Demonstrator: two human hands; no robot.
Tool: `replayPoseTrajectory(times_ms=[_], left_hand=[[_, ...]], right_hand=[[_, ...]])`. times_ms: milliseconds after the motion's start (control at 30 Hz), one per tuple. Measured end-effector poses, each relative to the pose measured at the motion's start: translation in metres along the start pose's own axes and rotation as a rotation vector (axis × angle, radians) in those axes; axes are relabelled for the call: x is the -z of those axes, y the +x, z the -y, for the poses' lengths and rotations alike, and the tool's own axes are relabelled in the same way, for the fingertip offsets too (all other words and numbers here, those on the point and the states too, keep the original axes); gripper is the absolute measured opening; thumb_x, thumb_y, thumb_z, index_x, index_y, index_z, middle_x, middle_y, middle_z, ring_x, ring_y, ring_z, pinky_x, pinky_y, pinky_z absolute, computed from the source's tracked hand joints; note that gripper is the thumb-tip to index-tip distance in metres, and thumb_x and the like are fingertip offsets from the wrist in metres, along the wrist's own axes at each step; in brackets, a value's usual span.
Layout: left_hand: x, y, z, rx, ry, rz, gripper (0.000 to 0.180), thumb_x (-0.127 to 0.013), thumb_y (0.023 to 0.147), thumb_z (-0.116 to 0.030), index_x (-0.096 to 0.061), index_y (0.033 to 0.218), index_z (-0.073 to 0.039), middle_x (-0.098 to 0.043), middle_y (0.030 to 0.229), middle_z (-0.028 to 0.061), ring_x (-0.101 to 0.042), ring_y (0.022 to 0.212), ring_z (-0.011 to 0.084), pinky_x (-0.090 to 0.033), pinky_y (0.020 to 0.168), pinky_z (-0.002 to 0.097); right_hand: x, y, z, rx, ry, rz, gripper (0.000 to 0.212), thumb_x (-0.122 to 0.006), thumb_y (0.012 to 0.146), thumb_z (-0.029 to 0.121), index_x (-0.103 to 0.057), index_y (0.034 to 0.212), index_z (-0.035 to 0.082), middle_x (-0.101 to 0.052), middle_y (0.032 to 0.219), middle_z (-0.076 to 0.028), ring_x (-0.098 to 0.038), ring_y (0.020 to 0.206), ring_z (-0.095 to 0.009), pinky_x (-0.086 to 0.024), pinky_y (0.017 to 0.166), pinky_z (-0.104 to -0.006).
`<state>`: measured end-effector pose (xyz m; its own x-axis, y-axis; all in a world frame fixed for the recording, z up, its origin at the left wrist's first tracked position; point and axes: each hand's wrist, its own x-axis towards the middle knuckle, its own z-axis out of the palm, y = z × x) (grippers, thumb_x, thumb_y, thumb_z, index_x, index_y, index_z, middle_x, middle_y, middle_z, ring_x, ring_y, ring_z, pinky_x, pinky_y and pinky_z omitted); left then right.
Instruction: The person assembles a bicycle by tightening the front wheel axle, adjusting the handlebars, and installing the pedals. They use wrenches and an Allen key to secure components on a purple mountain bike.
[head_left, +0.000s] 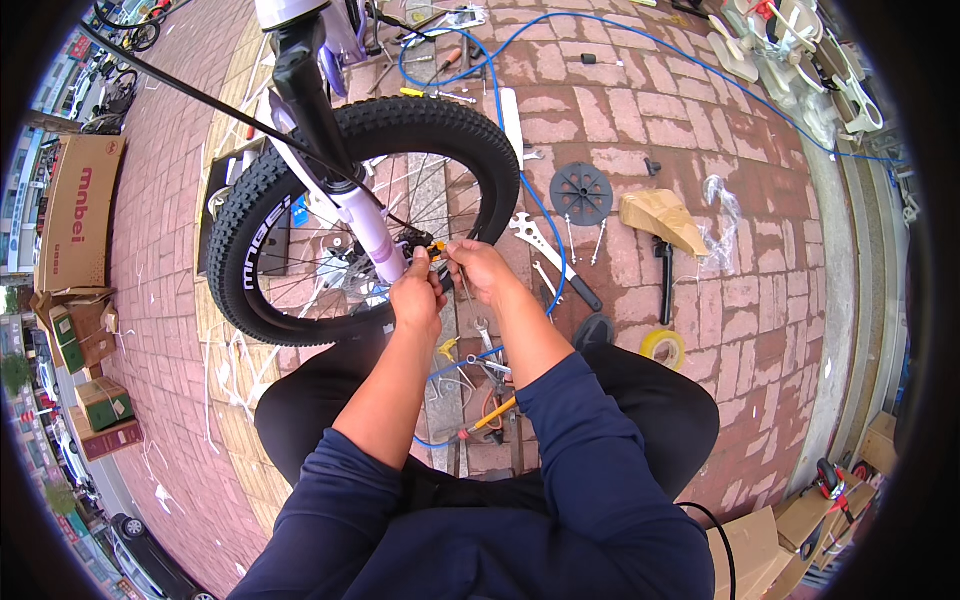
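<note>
A bicycle's front wheel (362, 118), with a knobbly black tyre, stands before me under a white and lilac fork leg (368, 228). My left hand (416, 292) is closed at the lower end of that leg, beside the wheel hub. Between my hands shows a small orange-yellow part (436, 250), with my left fingertips against it. Pinched closed, my right hand (482, 270) meets it from the other side. A thin metal rod (466, 287) hangs by the right fingers, and what they grip is mostly hidden.
To the right lie a flat multi-hole wrench (545, 245), a black disc (581, 194), a paper-wrapped saddle (662, 221) on a black post, and yellow tape (662, 349). A blue hose (530, 190) crosses the bricks. Tools, including a yellow-handled hammer (487, 419), lie between my legs.
</note>
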<state>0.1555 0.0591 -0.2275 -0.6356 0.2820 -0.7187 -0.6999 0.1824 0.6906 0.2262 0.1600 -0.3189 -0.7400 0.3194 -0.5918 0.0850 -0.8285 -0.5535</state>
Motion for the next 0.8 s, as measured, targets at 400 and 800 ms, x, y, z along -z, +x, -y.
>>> replayPoseTrajectory(times_ms=[400, 800], left_hand=[[0.001, 0.003, 0.002, -0.007, 0.008, -0.005, 0.041, -0.068, 0.105, -0.041, -0.056, 0.075, -0.014, -0.05, 0.064, -0.0034, -0.044, 0.051, 0.0109, -0.038, 0.049, 0.0281], [0.003, 0.007, 0.004, -0.023, -0.006, -0.019, 0.043, -0.07, 0.103, -0.042, -0.055, 0.074, -0.014, -0.049, 0.064, -0.0027, -0.044, 0.051, 0.0118, -0.036, 0.049, 0.0289]], right_hand=[[0.004, 0.007, -0.03, 0.249, 0.151, 0.117, 0.023, -0.066, 0.106, 0.025, -0.067, 0.115, 0.003, -0.066, 0.094, -0.003, -0.065, 0.093, -0.015, -0.056, 0.086, -0.0294], [-0.002, 0.003, -0.008, -0.062, 0.094, 0.081, 0.025, -0.062, 0.108, 0.031, -0.067, 0.107, 0.006, -0.058, 0.075, -0.001, -0.056, 0.066, -0.015, -0.051, 0.063, -0.032]])
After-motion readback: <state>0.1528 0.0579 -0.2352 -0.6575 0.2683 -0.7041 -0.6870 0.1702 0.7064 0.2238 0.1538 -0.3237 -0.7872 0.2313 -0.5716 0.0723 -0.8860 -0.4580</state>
